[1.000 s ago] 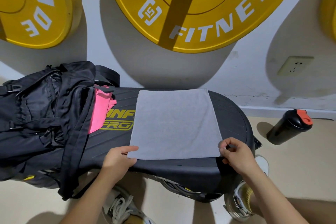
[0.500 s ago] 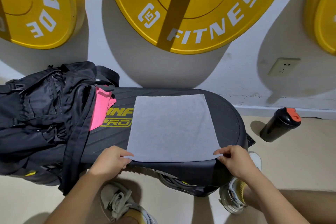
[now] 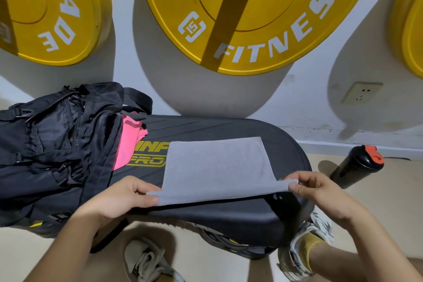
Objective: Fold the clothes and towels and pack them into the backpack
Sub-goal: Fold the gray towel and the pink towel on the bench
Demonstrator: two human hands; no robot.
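Closest to me, the left hand (image 3: 119, 201) pinches the near left corner of the grey towel (image 3: 217, 162). The right hand (image 3: 320, 192) pinches the near right corner, so the near edge is lifted clear of the table (image 3: 229, 215) at its front edge. The rest of the towel lies flat on the middle of the black top. At the table's left end the black backpack (image 3: 52, 149) lies open towards the towel, with a pink garment (image 3: 129, 144) tucked in and poking out a little. I'd judge the job partway done: the pink piece is in, but the towel is only beginning a fold and has yet to be packed. A black bottle (image 3: 357, 166) lies on the floor past the right end, and yellow weight plates (image 3: 251, 18) hang on the wall behind.
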